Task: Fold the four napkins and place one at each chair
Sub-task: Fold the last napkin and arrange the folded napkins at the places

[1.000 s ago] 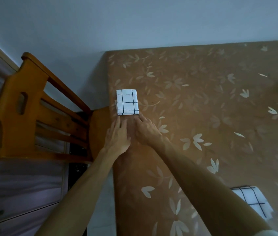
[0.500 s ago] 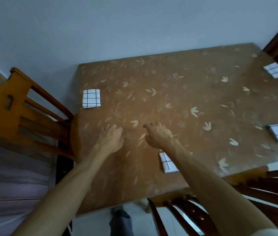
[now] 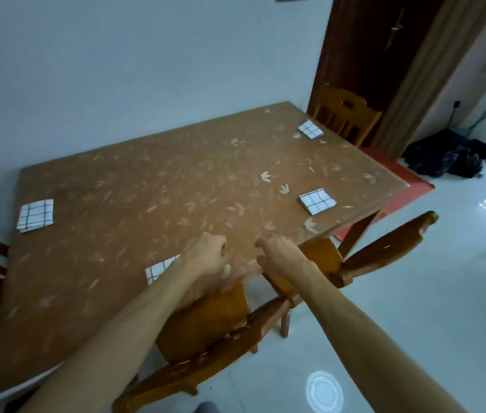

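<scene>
Left grip [image 3: 206,254] and right grip [image 3: 280,257] hover loosely curled, empty. Folded on the table [image 3: 176,180]: near napkin [image 3: 158,268] just beside the left grip, left napkin [image 3: 35,215], right napkin [image 3: 317,201] and far napkin [image 3: 310,129] beyond. Task seems finished.

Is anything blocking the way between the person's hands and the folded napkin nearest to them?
Nothing visible does. The nearest napkin lies flat on the table, just left of the left hand, and that arm hides part of it from the camera. The right hand hovers farther right. The chair sits below both arms, not between.
</scene>
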The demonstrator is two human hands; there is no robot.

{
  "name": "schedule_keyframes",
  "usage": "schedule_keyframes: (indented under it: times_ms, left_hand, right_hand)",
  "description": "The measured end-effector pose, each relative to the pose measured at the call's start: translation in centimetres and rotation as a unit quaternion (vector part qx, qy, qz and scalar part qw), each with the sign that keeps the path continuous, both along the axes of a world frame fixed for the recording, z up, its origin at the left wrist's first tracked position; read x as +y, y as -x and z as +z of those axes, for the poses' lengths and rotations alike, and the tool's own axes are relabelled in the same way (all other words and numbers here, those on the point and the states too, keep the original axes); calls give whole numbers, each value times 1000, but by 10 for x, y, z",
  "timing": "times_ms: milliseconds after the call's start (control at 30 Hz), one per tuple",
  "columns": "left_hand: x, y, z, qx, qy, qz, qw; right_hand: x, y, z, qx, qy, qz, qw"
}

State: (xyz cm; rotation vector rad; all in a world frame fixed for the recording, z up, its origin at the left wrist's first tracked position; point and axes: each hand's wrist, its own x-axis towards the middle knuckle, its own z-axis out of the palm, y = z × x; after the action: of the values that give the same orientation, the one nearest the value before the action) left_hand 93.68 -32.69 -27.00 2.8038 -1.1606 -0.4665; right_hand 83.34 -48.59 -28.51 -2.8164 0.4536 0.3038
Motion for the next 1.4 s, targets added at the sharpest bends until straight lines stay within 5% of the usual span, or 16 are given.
schedule_keyframes:
  times_ms: [533,867,1200,1400]
  left_hand:
    - [-264,36,-53,144,50,-25,988]
    - [-358,6,-90,208,53,117,970]
    - [-419,-2,-134,268,52,299,914]
    - [-442,2,-150,231,87,385,889]
  right_hand:
    - [-233,65,-35,68,-15,-92,993]
    - [-353,-3,-57,100,-102,-99,985]
    - [-438,-72,-119,184,-168,-10,968]
    - [-459,-96,-132,184,-182,34,965]
